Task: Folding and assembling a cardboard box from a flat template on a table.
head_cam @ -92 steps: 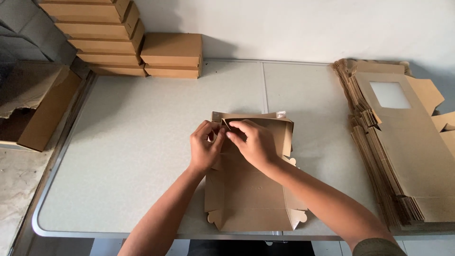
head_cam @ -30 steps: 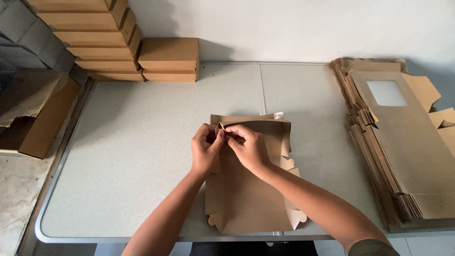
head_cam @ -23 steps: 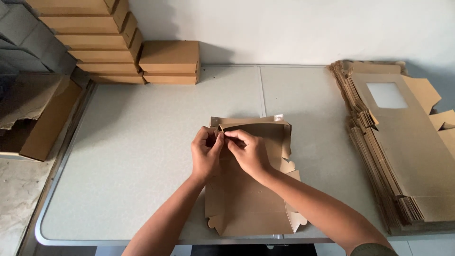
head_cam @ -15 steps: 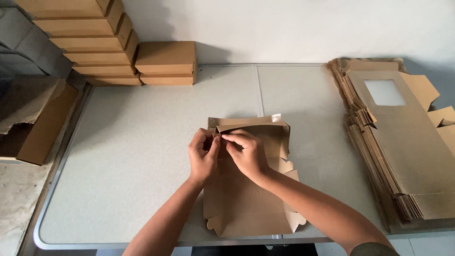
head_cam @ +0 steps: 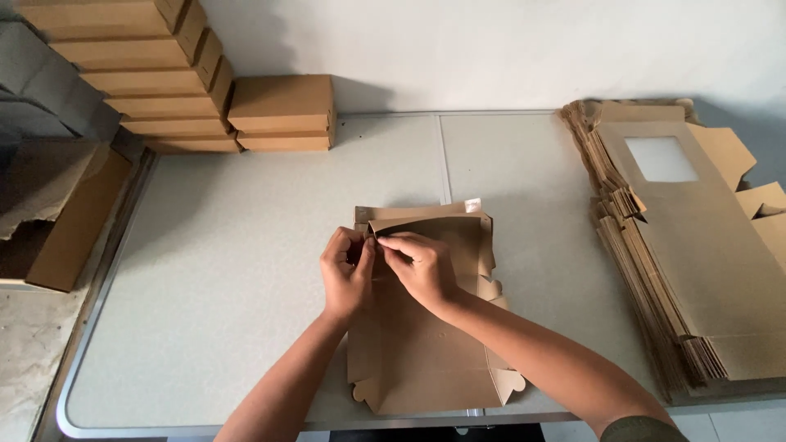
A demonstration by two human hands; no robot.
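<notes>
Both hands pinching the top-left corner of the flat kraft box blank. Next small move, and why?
Probably press that corner fold down and crease it. The left hand and right hand both pinch the upper-left corner of the box blank, where the far flap stands partly raised. The rest lies flat on the table, so this corner looks unfinished.

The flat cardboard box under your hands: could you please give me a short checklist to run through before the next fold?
1. Both hands on the far-left corner: left hand and right hand pinch it: ok.
2. Flat cardboard box lies on the table: ok.
3. Near edge overhangs the table front: not ok.
4. Corner tab seated: cannot tell, fingers cover it.
5. Stack of flat blanks clear of the work: ok.
</notes>
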